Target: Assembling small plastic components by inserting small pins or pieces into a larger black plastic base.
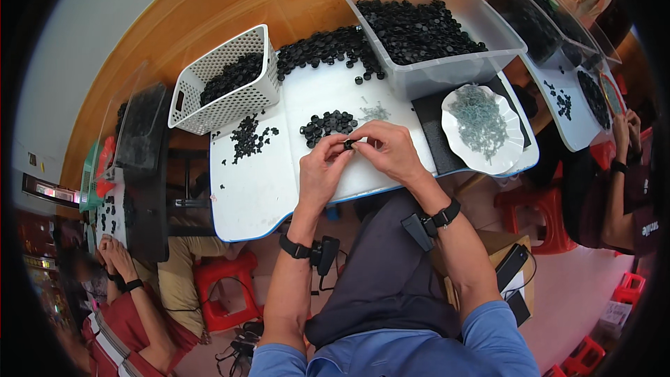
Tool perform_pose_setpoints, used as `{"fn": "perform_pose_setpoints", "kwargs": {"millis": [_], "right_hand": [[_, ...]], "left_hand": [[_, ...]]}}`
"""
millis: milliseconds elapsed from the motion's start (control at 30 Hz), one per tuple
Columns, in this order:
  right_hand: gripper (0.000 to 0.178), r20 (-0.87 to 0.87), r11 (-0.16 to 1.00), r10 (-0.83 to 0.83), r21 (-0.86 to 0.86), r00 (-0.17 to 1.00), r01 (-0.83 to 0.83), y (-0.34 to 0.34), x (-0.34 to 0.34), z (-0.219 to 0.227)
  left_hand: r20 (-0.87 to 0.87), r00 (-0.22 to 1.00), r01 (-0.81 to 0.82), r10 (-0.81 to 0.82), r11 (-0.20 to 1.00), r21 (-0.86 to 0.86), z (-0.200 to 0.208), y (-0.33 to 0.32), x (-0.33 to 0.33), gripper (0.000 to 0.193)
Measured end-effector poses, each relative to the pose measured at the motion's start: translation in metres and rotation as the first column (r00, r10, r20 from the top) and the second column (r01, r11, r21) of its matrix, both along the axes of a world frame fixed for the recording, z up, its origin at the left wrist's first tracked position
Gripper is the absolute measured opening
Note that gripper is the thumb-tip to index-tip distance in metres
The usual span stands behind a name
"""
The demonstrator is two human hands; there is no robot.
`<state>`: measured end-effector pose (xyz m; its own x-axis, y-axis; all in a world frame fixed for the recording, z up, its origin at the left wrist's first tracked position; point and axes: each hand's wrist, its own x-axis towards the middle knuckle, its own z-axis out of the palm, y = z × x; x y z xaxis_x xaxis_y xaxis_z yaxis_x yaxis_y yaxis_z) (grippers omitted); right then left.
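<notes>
Above the front edge of the white table, my left hand [322, 169] and my right hand [393, 154] meet, with fingertips pinched around a small black part [350, 144]. Fingers cover most of that part, so its exact kind is unclear. Just beyond the hands lies a loose pile of black round caps [328, 126]. A small heap of thin, pale translucent pins [375, 112] is beside it. Left of my hands, small black pieces [248, 138] are scattered on the table. To the right, a white scalloped plate [453, 141] bears many grey-green pins [481, 124].
A white perforated basket [230, 110] and a clear plastic bin [453, 73] hold black pieces, with more round caps [317, 50] heaped between them. The plate rests partly on a black mat [434, 122]. Co-workers sit at both sides, near red stools [227, 292].
</notes>
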<state>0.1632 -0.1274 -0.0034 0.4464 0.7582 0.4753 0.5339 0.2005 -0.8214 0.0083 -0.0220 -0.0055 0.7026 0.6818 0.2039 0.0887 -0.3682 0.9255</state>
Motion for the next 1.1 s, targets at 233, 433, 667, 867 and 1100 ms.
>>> {"fn": "perform_pose_setpoints", "kwargs": {"millis": [233,433,667,867,1100], "right_hand": [[0.012,-0.037,0.999,0.038,-0.012,0.999,-0.039,-0.0011,-0.0016,0.0022],[0.013,-0.118,0.999,0.041,-0.019,0.992,-0.043,-0.0009,0.0006,-0.0041],[0.013,-0.163,0.996,0.042,-0.067,0.986,-0.053,0.0002,0.0011,-0.0038],[0.013,-0.182,0.995,0.033,-0.084,0.983,-0.049,-0.0008,0.0011,-0.0017],[0.012,-0.158,0.994,0.035,-0.097,0.987,-0.051,-0.0009,-0.0003,0.0011]], "left_hand": [[0.007,1.0,-0.024,0.024,0.998,0.055,-0.0005,0.0008,-0.0003,0.027],[-0.007,1.0,-0.002,0.002,1.0,0.022,0.0026,-0.0008,-0.0012,0.024],[-0.01,1.0,-0.019,0.02,0.999,0.032,0.0006,-0.0004,-0.0022,0.025],[-0.002,1.0,-0.006,0.006,0.999,0.045,-0.0008,0.0003,-0.0022,0.028],[0.035,0.999,0.018,-0.019,0.999,0.048,-0.0051,0.0015,-0.004,0.028]]}}
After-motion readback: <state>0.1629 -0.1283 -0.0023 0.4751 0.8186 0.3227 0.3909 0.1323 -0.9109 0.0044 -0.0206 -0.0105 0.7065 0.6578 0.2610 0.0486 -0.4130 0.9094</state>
